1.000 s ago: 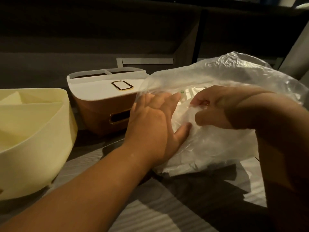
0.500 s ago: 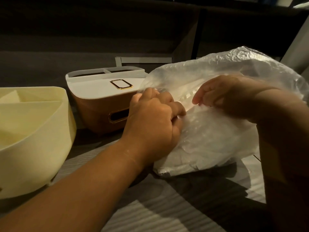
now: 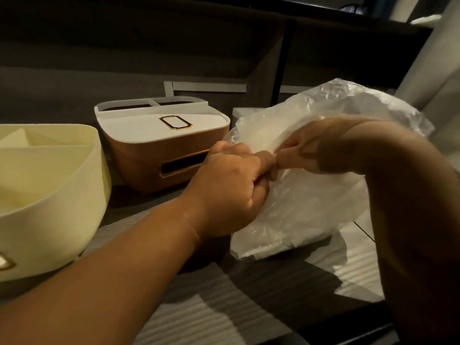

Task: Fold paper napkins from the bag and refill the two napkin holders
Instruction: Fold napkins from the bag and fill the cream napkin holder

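Note:
A clear plastic bag [image 3: 306, 215] with white napkins inside lies on the table at the right. My left hand [image 3: 231, 185] is closed on the bag's left side, fingers curled into the plastic. My right hand [image 3: 313, 150] pinches the bag's upper edge, its fingertips touching my left hand's. A brown napkin holder [image 3: 149, 158] with a white lid and a dark front slot stands behind my left hand. A cream napkin holder [image 3: 49, 202] with open divided compartments stands at the left.
The table [image 3: 199, 314] has a grey ribbed surface with bare room in front of the bag. A dark wall and shelf frame run along the back. A pale upright panel [image 3: 428, 70] rises at the far right.
My left hand went from flat on the bag to a closed grip on it. My right hand moved down and left until its fingertips met the left hand.

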Tool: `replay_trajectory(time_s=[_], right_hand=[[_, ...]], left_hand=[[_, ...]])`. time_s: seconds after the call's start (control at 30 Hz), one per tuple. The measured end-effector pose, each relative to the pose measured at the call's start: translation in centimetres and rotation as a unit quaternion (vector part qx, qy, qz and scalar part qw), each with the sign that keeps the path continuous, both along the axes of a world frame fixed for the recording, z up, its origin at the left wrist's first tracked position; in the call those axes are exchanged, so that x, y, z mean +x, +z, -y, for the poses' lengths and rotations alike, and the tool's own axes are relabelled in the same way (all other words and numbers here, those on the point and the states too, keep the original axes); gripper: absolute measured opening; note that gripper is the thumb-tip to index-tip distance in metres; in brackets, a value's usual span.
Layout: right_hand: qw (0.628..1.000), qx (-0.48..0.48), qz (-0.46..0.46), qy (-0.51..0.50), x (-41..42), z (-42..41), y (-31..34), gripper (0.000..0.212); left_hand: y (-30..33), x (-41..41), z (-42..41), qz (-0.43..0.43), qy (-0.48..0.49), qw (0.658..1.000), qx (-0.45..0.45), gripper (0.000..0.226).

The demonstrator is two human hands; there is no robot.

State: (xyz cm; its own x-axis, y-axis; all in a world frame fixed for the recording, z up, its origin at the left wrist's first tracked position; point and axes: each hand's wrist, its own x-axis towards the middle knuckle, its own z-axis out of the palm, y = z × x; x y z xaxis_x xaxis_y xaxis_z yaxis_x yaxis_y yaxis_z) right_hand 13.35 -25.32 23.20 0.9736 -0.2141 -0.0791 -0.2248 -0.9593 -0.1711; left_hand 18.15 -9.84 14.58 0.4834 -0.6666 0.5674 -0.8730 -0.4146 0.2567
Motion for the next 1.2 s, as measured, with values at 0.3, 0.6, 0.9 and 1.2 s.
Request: replay_trajectory(time_s=[0.3,0.6,0.9,1.2], right_hand=[[0.991,-0.122,-0.016,0.049,0.0,-0.8,0.2,0.031],[0.957,0.065,0.267,0.092,-1.2,-2.2,1.5,0.007],[0.752,0.581,0.284,0.130,-2.3,-9.5,0.9,0.014],[0.567,0.810,0.148,0.033,-5.7,-17.3,-8.4,0.026]], left_hand=[[0.6,-0.4,-0.6,-0.047,0.108,0.991,0.057,0.059],[1.8,-0.8,-3.0,-0.180,0.040,0.965,-0.186,0.069],[4.6,-5.2,-10.3,-0.398,-0.007,0.836,-0.378,0.037],[1.2,-12.1,-17.7,-0.365,0.093,0.883,-0.278,0.047]])
